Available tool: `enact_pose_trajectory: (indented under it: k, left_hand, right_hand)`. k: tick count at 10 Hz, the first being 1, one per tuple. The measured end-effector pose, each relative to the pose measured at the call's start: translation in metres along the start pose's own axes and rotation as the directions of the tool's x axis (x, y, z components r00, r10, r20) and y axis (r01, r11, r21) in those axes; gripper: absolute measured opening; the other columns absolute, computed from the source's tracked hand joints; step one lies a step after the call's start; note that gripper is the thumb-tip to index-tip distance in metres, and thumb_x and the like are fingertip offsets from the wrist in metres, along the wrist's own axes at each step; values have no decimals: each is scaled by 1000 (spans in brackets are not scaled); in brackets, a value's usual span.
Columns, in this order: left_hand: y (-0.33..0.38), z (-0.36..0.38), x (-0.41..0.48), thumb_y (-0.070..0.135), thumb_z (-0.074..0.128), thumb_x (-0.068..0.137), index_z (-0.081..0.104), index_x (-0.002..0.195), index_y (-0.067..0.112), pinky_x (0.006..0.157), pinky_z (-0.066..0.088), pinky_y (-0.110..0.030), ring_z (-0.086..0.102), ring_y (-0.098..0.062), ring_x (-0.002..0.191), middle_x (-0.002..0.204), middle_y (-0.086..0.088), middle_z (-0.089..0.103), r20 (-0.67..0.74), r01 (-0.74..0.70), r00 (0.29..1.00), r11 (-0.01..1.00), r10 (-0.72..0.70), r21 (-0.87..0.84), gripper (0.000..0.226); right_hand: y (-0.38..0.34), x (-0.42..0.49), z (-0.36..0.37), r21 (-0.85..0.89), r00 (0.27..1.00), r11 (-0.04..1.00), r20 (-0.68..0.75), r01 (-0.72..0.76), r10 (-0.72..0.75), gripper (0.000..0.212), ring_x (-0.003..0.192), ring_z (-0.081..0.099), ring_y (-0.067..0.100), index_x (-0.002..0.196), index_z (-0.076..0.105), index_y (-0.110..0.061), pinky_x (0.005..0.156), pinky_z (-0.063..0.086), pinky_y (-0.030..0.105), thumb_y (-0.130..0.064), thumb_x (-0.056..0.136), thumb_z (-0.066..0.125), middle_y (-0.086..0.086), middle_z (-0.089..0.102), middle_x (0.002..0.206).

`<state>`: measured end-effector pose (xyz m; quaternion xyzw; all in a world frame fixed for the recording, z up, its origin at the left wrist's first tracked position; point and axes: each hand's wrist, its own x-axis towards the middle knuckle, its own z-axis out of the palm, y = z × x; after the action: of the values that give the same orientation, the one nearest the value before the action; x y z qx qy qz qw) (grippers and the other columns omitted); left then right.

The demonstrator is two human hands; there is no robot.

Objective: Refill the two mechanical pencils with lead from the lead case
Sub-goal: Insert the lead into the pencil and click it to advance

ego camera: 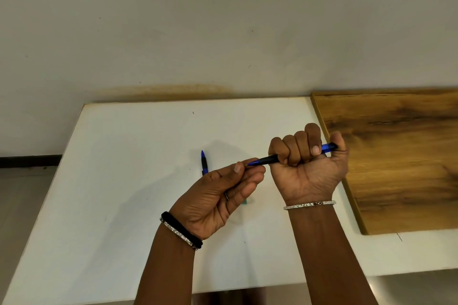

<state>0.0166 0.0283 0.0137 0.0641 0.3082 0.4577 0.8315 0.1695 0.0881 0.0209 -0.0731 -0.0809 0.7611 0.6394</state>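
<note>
The right hand (307,168) was clenched in a fist around the held pencil (266,160), its fingers (300,146) curled over the barrel and the thumb at the blue back end. The left hand (218,195) pinched the thin tip of this pencil between thumb and forefinger, its other fingers loosely bent. The second pencil (204,162) lay on the white surface (124,181) just behind the left hand, and a small teal thing (245,202) showed partly under that hand.
</note>
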Motion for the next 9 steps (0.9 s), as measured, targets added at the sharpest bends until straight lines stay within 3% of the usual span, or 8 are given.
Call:
enact_pose_trajectory:
  k: [2,9]
  left_hand:
    - [-1,0,0,18,66,76,75,101,4,68,59,-20,74,-18,92,105,-15,74,7,4,1000,1000,-4,5,30]
    - [0,-3,1,17,67,76,75,102,4,71,59,-20,72,-18,97,108,-15,73,-6,8,1000,999,-8,53,30]
  right_hand:
    - [0,0,-1,3,1000,1000,6,-3,3,52,40,15,12,54,37,-14,46,24,24,-52,90,33,-4,19,45]
    - [-3,1,8,-139,999,990,-32,11,-16,51,38,11,13,48,37,-15,44,20,23,-46,88,31,-3,16,42]
